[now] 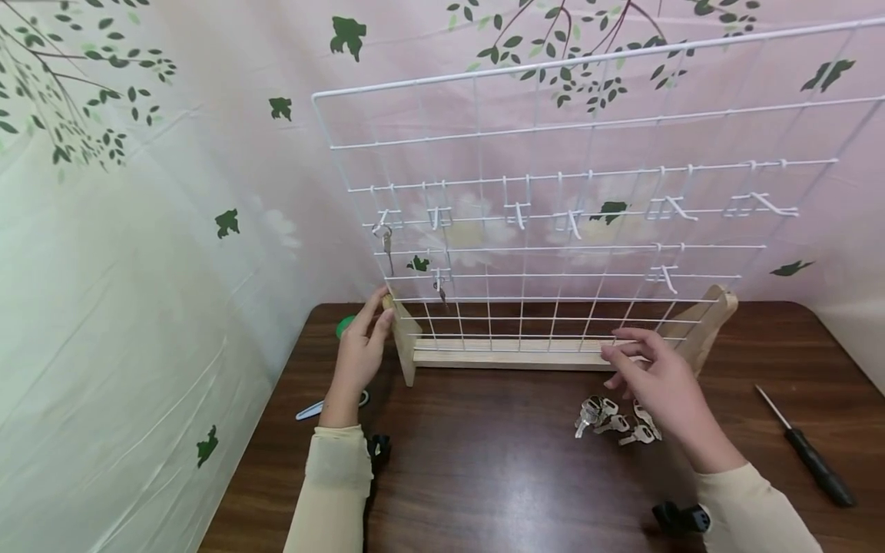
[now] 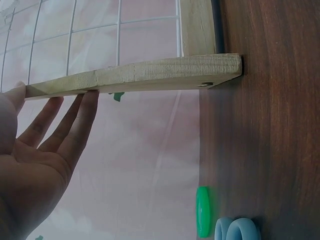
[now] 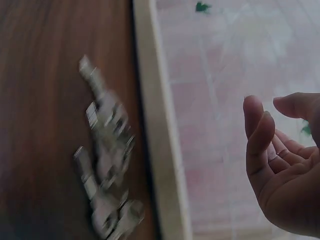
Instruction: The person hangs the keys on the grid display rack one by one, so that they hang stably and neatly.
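A white wire grid rack (image 1: 525, 250) stands in a wooden base (image 1: 512, 358), with several hooks on it. My left hand (image 1: 359, 349) touches the wooden side piece (image 2: 145, 74) with its fingertips; the fingers are fairly straight. In front of the rack's lower right part hovers my right hand (image 1: 653, 376), its thumb and forefinger apart with nothing between them. A pile of metal keys (image 1: 611, 424) lies on the table just below it, blurred in the right wrist view. One key (image 1: 387, 242) hangs on the far-left hook; another key (image 1: 441, 292) hangs on a lower hook.
A screwdriver (image 1: 805, 449) with a black handle lies at the right. Behind my left hand are a green round object (image 2: 203, 212) and a light-blue handled tool (image 1: 311, 409). A patterned curtain (image 1: 242, 153) hangs behind the brown table (image 1: 484, 476).
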Demonstrator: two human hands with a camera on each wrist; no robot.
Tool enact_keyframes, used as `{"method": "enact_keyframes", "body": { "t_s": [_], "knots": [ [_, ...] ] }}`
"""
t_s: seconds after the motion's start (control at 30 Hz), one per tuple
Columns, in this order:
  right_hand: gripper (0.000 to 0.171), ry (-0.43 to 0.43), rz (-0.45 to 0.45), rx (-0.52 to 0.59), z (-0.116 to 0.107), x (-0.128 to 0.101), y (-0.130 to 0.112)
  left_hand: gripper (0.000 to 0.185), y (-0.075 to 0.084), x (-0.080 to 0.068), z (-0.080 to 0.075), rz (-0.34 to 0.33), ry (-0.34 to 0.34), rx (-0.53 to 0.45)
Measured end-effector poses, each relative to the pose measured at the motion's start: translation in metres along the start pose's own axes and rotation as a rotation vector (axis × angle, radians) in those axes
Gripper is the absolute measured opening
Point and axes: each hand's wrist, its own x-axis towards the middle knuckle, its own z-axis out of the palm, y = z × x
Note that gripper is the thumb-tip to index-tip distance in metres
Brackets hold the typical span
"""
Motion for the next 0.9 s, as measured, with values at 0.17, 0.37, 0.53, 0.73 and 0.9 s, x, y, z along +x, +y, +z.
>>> {"method": "enact_keyframes", "body": {
  "t_s": [0.17,0.37,0.53,0.73,0.9],
  "knots": [
    [0.051,-0.009,0.068,-0.107,-0.010,-0.006,0.031,0.051,-0.001,0.001,0.000,0.003,-0.008,-0.001],
    [0.043,0.041,0.086,-0.365,-0.019,-0.011,0.063,0.051,0.000,0.000,0.000,0.001,-0.007,-0.006],
    [0.041,0.005,0.125,-0.509,-0.029,-0.012,0.078,0.051,0.001,-0.001,0.000,0.001,-0.007,-0.007],
    [0.044,-0.108,0.163,-0.556,-0.035,-0.012,0.082,0.051,0.000,-0.001,0.000,-0.003,-0.013,-0.013],
    [0.044,-0.154,0.163,-0.578,-0.035,-0.012,0.083,0.051,0.001,-0.001,0.000,-0.001,-0.011,-0.008]
  ]
}}
